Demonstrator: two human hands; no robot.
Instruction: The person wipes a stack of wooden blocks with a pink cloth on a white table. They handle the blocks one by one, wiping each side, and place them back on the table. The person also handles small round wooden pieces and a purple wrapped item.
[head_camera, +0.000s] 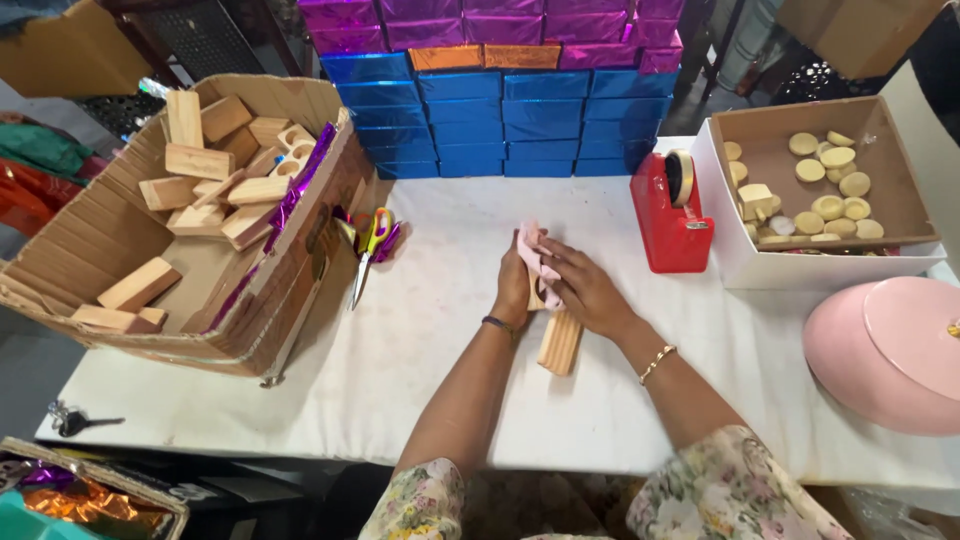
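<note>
So, L to R. Far left: open cardboard box (90, 235) w/ loose wooden blocks (215, 185) piled at its far end, a few more near its near-left corner; purple foil strip (300, 185) draped over the box's right wall. Keys (72, 420) on the near-left table edge. Scissors (372, 245), yellow/pink handles, lie just right of the box on the white table (420, 360), blades pointing near.

Centre: left hand (515, 285) curled around the far end of a wooden block (560, 340), fingers wrapped, grip closed on block + cloth. Block lies flat on the table, centre, long axis near-far, near end sticking out bare. Right hand (585, 290) lies over the same block from the right, fingers bent, pressing a pink cloth (530, 250) onto the wood; closed on the cloth, can't tell how tight. Cloth bunches up at the far side betw. both hands.

Behind: wall of foil-wrapped blocks (500, 110), blue low, purple + orange on top.

Right: red tape dispenser (672, 215) just beside a white cardboard box (790, 265) holding round wooden discs (830, 205). Far right, near: pink round lid (890, 350) at the table edge.
</note>
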